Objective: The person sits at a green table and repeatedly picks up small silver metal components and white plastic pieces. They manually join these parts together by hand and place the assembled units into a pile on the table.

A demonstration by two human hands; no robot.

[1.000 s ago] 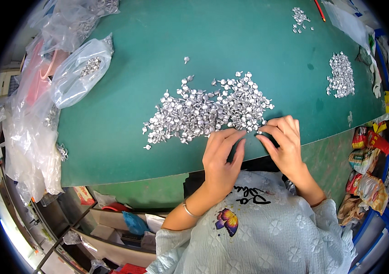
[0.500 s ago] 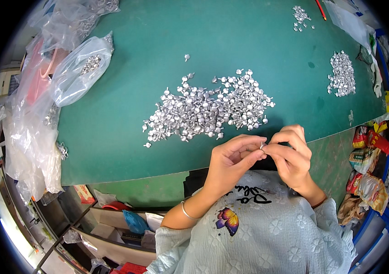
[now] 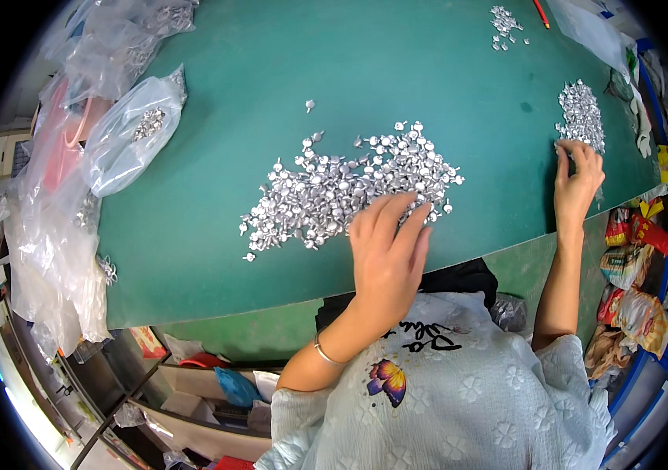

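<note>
A green mat [image 3: 396, 70] covers the bench, with clear bags [image 3: 118, 141] of parts far off beyond the left hand. The left hand [image 3: 387, 254] lies flat, fingers spread, on the near right end of the big pile [image 3: 349, 184] of silver pieces; the pile runs long from there out to the left. The right hand [image 3: 578, 180] is stretched well away to the right, fingertips touching the near edge of the small pile [image 3: 581, 113]. Whether either hand grips a piece cannot be told. The hands are well apart.
</note>
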